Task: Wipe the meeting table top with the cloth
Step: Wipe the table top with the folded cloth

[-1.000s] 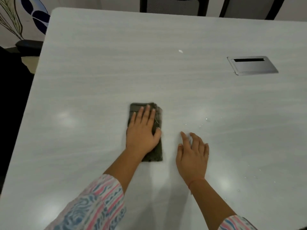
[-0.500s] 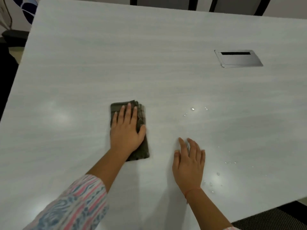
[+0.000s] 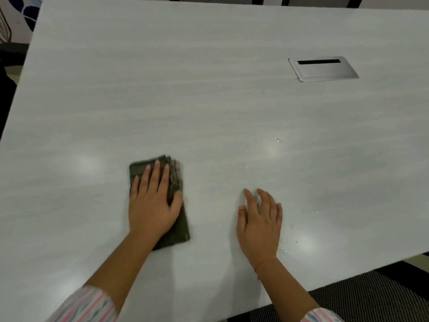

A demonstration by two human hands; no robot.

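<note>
The left hand lies flat on the folded dark cloth, fingers straight and together, pressing it onto the pale bench near the left; the right hand rests open on the bare bench just right, fingers slightly spread; water drops dot the surface beyond it; a metal cable hatch sits far right.

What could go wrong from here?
1. The folded cloth under the left hand lies left of the water droplets; they could be missed.
2. The right hand rests flat on the table between them and might smear droplets.
3. Water pushed toward the cable hatch could enter its slot.
</note>
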